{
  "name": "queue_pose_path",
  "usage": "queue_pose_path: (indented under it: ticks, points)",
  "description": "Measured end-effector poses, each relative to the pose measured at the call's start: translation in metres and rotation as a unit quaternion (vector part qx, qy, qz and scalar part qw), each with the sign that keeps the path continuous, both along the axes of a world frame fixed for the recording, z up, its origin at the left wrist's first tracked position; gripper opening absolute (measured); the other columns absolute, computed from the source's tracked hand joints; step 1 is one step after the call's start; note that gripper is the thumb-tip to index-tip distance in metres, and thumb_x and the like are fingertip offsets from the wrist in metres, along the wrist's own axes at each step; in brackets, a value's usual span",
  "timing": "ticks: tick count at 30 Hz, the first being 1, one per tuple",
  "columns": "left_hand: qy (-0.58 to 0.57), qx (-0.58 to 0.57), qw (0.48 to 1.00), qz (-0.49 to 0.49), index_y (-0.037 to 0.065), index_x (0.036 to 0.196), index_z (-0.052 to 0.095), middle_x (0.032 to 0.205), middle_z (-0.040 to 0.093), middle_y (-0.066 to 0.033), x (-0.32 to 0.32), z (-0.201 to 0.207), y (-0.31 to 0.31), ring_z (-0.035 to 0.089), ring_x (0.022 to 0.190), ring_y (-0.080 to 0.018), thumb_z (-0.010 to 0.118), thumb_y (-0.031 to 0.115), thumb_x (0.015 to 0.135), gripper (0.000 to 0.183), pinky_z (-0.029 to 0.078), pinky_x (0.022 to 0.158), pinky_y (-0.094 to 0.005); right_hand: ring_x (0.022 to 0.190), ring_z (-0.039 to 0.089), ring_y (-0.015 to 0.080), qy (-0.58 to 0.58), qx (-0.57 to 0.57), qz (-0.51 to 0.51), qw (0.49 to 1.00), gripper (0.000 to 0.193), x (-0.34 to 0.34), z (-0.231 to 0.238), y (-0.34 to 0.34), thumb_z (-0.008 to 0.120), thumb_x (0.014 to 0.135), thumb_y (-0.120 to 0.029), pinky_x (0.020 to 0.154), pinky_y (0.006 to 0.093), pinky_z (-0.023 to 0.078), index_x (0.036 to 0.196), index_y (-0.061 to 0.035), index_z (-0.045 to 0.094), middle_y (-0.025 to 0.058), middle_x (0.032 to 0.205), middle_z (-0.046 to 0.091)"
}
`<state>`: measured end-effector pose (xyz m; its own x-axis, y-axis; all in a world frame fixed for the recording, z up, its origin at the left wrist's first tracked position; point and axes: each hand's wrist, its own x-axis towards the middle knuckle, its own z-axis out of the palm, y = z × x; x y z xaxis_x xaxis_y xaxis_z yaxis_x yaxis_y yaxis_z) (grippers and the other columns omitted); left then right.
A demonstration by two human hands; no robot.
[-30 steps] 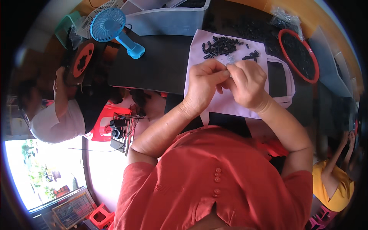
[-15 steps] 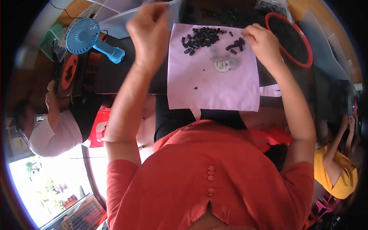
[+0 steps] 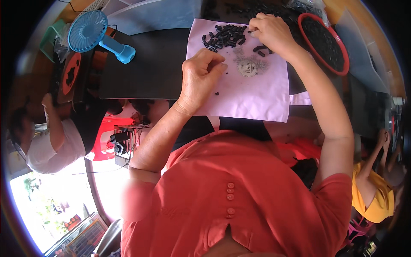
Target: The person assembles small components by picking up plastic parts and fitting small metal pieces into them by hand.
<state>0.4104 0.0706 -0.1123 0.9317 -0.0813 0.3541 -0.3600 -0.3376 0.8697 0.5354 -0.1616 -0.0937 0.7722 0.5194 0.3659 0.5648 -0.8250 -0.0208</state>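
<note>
A pale pink cloth bag [image 3: 257, 100] lies flat under my hands, with a round print and grey smudges on it. Near its far edge sits a pile of small black plastic pieces [image 3: 224, 37]; a few more lie apart to the right. My right hand [image 3: 274, 36] is above the cloth just right of the pile, fingertips pinched at a small dark piece. My left hand [image 3: 198, 81] hovers over the cloth's left side, below the pile. Its fingers are curled, with a gap between thumb and forefinger and nothing visible in it.
A red basin [image 3: 342, 55] full of black pieces stands at the right. More black pieces [image 3: 269, 9] lie spread beyond the cloth. A blue fan [image 3: 124, 53] and a translucent bin [image 3: 158, 18] are at the left. Co-workers sit at both sides.
My left hand has come down from beside the translucent bin to the cloth. My right hand has moved left from the loose pieces toward the pile.
</note>
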Motion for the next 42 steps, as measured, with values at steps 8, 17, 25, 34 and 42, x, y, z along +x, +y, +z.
queue_pose_path:
  ticks: [8, 17, 25, 34, 42]
  points:
    - [0.010, -0.033, 0.999, 0.004, -0.004, 0.089, 0.068, 0.082, 0.065, -0.0114, 0.000, -0.003, -0.001, 0.066, 0.072, -0.0188, 0.071, 0.002, 0.078, 0.013, 0.052, 0.067, -0.0292, 0.086, 0.064, 0.0274, -0.042, 0.106, 0.032, 0.993, 0.015, 0.011, -0.007, 0.010, 0.064, 0.079, -0.010, 0.075, 0.0402, 0.049, 0.093, -0.0101, 0.069, 0.0066, 0.086, 0.062]
    - [-0.076, -0.080, 0.994, 0.026, -0.002, 0.092, 0.070, 0.081, 0.067, -0.0080, -0.002, 0.005, 0.004, 0.064, 0.071, -0.0143, 0.070, 0.002, 0.081, 0.011, 0.051, 0.066, -0.0258, 0.080, 0.065, 0.0217, 0.109, 0.191, 0.045, 0.974, 0.015, -0.035, 0.029, 0.011, 0.066, 0.082, -0.009, 0.069, 0.0347, 0.048, 0.095, -0.0072, 0.072, 0.0053, 0.087, 0.065]
    - [0.173, -0.338, 0.922, -0.076, -0.009, 0.104, 0.069, 0.082, 0.070, -0.0107, -0.004, 0.037, -0.010, 0.066, 0.070, -0.0140, 0.074, 0.005, 0.085, 0.024, 0.051, 0.056, -0.0251, 0.074, 0.065, 0.0160, 0.185, 0.350, 0.168, 0.903, 0.010, -0.095, 0.041, 0.038, 0.068, 0.081, -0.002, 0.065, 0.0291, 0.049, 0.091, -0.0014, 0.069, 0.0063, 0.082, 0.066]
    - [0.210, -0.238, 0.942, -0.106, -0.007, 0.102, 0.069, 0.081, 0.070, -0.0116, -0.010, 0.030, 0.006, 0.066, 0.066, -0.0158, 0.069, 0.002, 0.087, 0.017, 0.050, 0.052, -0.0255, 0.074, 0.062, 0.0267, 0.008, 0.199, 0.228, 0.953, 0.007, -0.101, 0.039, 0.039, 0.067, 0.074, -0.005, 0.067, 0.0392, 0.048, 0.079, -0.0079, 0.064, 0.0058, 0.076, 0.060]
    - [0.188, -0.213, 0.958, -0.036, -0.004, 0.098, 0.072, 0.074, 0.066, -0.0033, -0.011, 0.015, 0.013, 0.058, 0.062, -0.0069, 0.073, 0.002, 0.084, 0.016, 0.046, 0.052, -0.0203, 0.090, 0.057, 0.0229, -0.044, 0.069, 0.170, 0.982, 0.009, -0.102, 0.013, 0.007, 0.068, 0.073, -0.005, 0.081, 0.0364, 0.042, 0.081, -0.0091, 0.068, 0.0027, 0.084, 0.057]
